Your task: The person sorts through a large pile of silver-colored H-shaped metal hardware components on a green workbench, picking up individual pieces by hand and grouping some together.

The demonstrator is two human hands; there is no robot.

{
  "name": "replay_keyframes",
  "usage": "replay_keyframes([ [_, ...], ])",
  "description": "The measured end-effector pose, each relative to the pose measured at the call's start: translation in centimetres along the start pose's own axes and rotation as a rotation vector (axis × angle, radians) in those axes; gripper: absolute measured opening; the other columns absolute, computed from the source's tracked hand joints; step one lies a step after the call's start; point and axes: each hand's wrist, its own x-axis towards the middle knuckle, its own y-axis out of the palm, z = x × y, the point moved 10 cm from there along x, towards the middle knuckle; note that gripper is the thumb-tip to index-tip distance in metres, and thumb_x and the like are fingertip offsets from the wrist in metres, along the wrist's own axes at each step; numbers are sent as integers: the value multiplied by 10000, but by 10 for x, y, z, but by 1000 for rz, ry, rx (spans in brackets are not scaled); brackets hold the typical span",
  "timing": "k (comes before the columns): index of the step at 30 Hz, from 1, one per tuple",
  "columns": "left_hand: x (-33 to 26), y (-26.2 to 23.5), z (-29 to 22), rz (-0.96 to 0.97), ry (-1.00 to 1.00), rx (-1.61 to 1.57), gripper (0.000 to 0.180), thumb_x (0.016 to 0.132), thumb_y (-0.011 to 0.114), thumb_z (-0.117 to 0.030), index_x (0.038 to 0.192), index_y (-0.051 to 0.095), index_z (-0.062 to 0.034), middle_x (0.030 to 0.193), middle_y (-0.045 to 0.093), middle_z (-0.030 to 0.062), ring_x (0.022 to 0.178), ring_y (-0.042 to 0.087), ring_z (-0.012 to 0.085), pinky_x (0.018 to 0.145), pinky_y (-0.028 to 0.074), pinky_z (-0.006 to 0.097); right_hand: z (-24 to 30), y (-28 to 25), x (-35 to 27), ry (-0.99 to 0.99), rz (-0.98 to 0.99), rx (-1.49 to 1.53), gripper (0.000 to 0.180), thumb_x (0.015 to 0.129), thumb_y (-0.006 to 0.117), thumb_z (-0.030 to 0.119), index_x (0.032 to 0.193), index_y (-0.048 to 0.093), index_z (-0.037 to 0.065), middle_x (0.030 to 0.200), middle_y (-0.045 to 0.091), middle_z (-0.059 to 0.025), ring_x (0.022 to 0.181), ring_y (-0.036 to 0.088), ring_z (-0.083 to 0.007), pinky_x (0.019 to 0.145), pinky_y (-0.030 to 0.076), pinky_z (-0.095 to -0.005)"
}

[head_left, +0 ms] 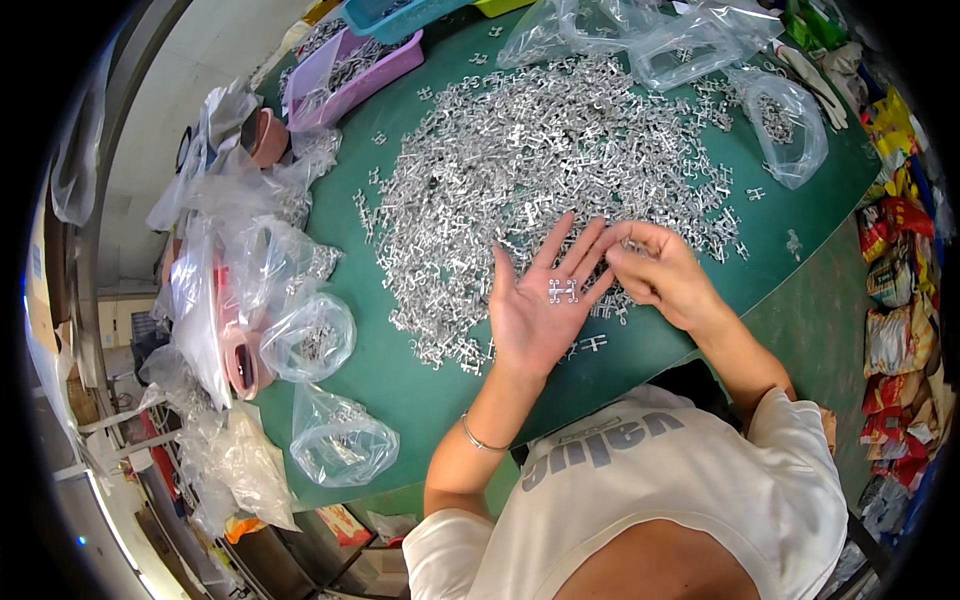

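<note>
My left hand [540, 318] is turned palm up over the near side of the pile, its fingers stretched out and apart. On its palm lies a small silver H-shaped metal piece [563, 291] with curled ends, resting loose. Close by on the right, my right hand [660, 272] is closed, thumb and forefinger pinched together beside the left fingertips. Whatever sits in that pinch, if anything, is too small or hidden to see. Beyond both hands spreads a wide heap of similar small metal pieces [540, 150] on the green tabletop [385, 385].
Clear plastic bags with metal pieces line the left side, among them one bag [345, 440] near the front edge. A purple basket [370, 80] stands at the far left beside a blue one [400, 18]. More clear bags [690, 45] and a glove [810, 85] lie at the far right.
</note>
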Motion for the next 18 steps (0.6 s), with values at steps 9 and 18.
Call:
replay_keyframes([
  [9,-58,-76,-10,-394,207,456,305,895,435,-110,1168,439,24,1120,489,116,919,478,165,776,405,296,-18,7,-14,-192,-58,-706,107,777,589,51,862,623,-4,743,608,-69,632,539,-114,565,426,-242],
  [18,-128,-86,-54,-619,567,1598,161,803,570,-21,964,572,-15,732,550,55,539,449,96,478,368,228,-44,41,-35,-379,-31,-1350,234,729,633,172,933,604,60,735,558,-91,598,554,-298,522,430,-396],
])
